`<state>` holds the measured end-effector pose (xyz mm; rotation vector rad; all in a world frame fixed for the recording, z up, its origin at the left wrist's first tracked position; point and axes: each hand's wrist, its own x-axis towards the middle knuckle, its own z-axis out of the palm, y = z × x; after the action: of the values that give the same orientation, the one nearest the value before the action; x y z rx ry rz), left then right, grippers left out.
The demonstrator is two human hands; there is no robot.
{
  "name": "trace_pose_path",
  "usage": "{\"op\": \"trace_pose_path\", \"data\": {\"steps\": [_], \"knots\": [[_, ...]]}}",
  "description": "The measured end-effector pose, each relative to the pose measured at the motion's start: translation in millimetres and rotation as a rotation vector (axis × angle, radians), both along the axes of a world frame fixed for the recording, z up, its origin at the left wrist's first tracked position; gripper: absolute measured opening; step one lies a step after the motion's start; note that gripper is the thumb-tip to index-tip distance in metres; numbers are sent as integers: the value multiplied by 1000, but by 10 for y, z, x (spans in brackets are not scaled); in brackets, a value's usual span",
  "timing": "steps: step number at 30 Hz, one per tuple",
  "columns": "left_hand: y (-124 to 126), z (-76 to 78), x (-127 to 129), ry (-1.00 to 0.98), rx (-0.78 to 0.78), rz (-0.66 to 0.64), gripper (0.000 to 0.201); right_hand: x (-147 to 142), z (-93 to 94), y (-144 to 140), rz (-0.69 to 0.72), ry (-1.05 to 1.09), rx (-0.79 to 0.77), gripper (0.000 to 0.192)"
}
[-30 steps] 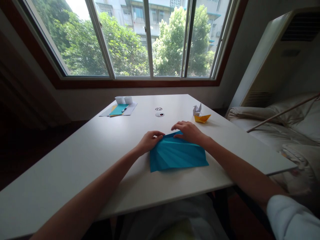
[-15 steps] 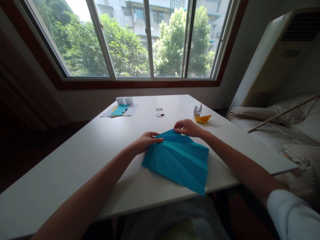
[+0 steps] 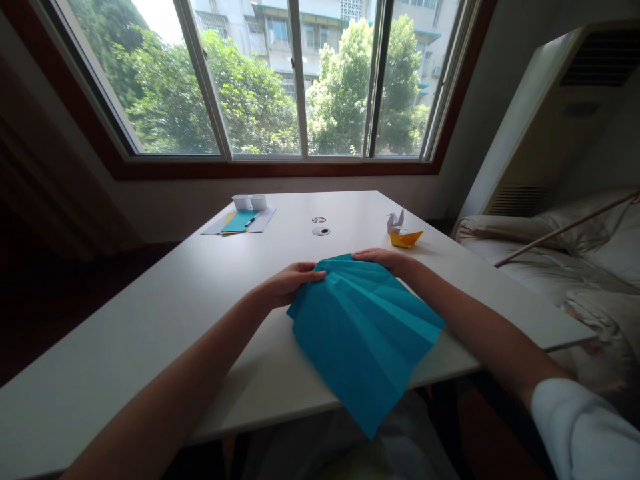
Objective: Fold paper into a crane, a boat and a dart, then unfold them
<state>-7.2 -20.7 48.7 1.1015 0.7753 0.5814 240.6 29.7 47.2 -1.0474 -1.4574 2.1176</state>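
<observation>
A creased blue paper sheet [image 3: 365, 333] is lifted off the white table [image 3: 165, 320], its near corner hanging past the front edge. My left hand [image 3: 289, 282] pinches the sheet's far left corner. My right hand [image 3: 383, 259] grips the far edge a little to the right. Fan-like fold lines run across the sheet from the held edge.
A yellow paper boat [image 3: 405, 237] and a white paper crane [image 3: 395, 219] sit at the far right of the table. At the far left lie paper sheets [image 3: 240, 221] with a pen and two white cups [image 3: 249, 201]. A bed with pillows [image 3: 560, 253] is at the right.
The blue sheet, lying flat and folded a second ago, has been lifted and opened out toward me; its near corner now hangs over the table's front edge. Both hands stayed at its far edge.
</observation>
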Motion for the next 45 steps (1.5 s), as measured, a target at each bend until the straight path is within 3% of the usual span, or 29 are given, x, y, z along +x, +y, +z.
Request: {"op": "trace_pose_path", "data": {"steps": [3,6,9,12,14,17,19,21,24,27,30,36,45], "knots": [[13,-18,-2,-22,-8,55,28,-12,-37,0,-17,23,-44,23],[63,-66,-23,-16,-15,180,25,27,-53,36,-209,-89,56,22],[143,-117,-66,5,-12,320,24,199,-89,140,-472,-326,429,22],[237,-165,-141,107,25,510,25,515,-176,301,-727,-738,986,17],[300,-197,-217,239,85,629,30,757,-263,411,-829,-984,1181,17],[379,-241,-351,625,295,756,50,1071,-405,543,-924,-1162,1180,24],[406,-259,-423,979,599,762,58,1210,-489,603,-968,-1214,1155,27],[407,-265,-453,1210,901,671,53,1284,-551,642,-972,-1238,1139,31],[363,-269,-416,1207,1135,337,45,1294,-594,674,-882,-1274,1126,38],[294,-290,-332,1088,1120,6,50,1244,-585,680,-775,-1324,1106,42],[229,-315,-275,1081,998,-98,55,1203,-552,666,-741,-1352,1078,42],[205,-309,-279,1293,940,8,57,1199,-497,612,-710,-1424,1034,40],[259,-227,-344,1566,840,244,57,1128,-353,493,-459,-1501,1004,30]]}}
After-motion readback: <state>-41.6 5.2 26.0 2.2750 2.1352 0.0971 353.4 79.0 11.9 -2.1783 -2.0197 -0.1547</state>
